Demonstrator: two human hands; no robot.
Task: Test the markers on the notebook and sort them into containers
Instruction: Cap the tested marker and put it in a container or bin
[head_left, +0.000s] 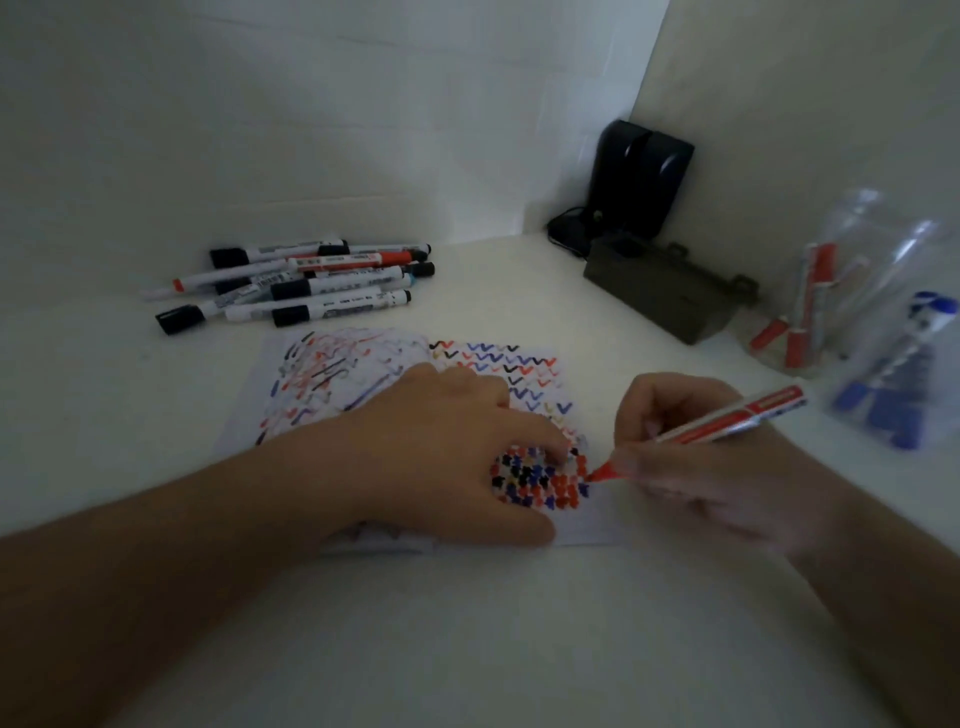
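dim, even light | soft blur | wide-angle bending at edges

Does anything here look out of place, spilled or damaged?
Nothing stands out. The right hand holds the red marker with its tip on the paper; the left hand presses the paper flat.

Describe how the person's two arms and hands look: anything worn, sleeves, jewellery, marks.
Both hands are bare: the left hand and right hand wear no gloves, and no rings show. Both forearms are uncovered to the frame's edge, with no sleeve, watch or bracelet in view. The picture is too dim and blurred to show finer marks.
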